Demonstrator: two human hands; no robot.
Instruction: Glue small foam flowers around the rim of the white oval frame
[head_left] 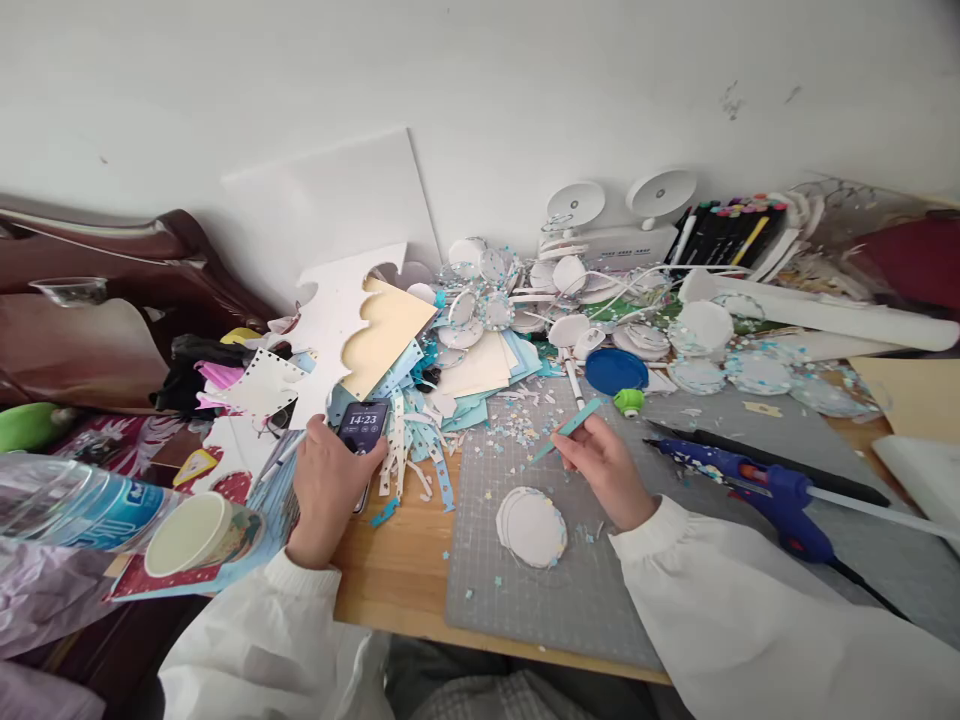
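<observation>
Left hand point(326, 480) holds a dark rectangular smartphone point(364, 428) with a lit screen, fingers wrapped around its lower part, over the left edge of the wooden counter point(397, 570), just beside a heap of white and light-blue punched paper strips point(420, 455). Right hand point(607, 470) pinches a thin teal paper strip point(571, 425) between thumb and fingertips, fingers narrow on it, strip tilted up to the right above the grey gridded cutting mat point(540, 590). On the mat, just below and left of the right hand, a stack of white scalloped paper circles point(532, 527), not touched by either hand. Right of the right hand lies a blue hot glue gun point(772, 495) on the mat. Farther back: round blue lid point(616, 370), small green punch point(629, 401), many white paper discs point(701, 328). Near left: white paper cup point(196, 533) on its side beside a clear plastic water bottle point(67, 510). Both sleeves white.
</observation>
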